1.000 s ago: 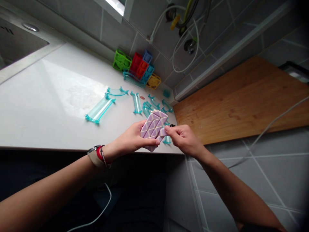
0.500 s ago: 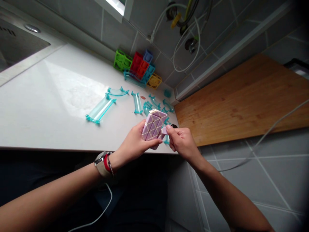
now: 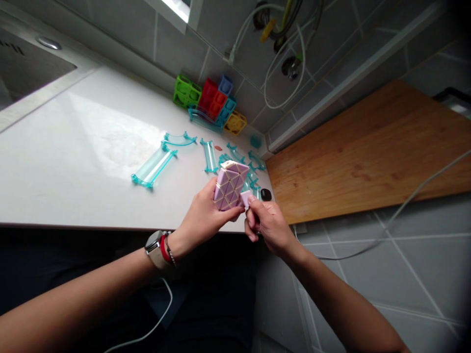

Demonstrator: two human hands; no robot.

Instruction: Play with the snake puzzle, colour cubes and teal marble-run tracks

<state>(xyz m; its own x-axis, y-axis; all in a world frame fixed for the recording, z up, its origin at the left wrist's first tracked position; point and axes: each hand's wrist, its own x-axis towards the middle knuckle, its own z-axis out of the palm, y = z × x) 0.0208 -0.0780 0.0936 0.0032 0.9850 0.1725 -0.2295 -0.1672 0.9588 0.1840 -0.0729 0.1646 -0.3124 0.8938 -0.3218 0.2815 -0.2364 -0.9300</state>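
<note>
My left hand (image 3: 202,211) is closed round a lilac and white folding snake puzzle (image 3: 231,185), made of triangular segments packed into a slanted block. The puzzle is held up over the front edge of the white counter. My right hand (image 3: 270,223) pinches a lilac end segment of the puzzle between thumb and fingers, at the block's lower right. Whether that end still joins the block is partly hidden by my fingers. Just past the hands lie clear teal track pieces (image 3: 209,156) and a small black object (image 3: 265,194).
A larger teal track piece (image 3: 154,166) lies left on the white counter (image 3: 91,186). Coloured plastic blocks (image 3: 187,92) stand along the tiled wall. A wooden board (image 3: 368,152) is at the right, and a sink (image 3: 29,68) at the far left. Cables hang on the wall.
Both hands and the puzzle have shifted slightly left. My right hand has turned and lowered a little with the end segment, and the black object behind it shows more fully.
</note>
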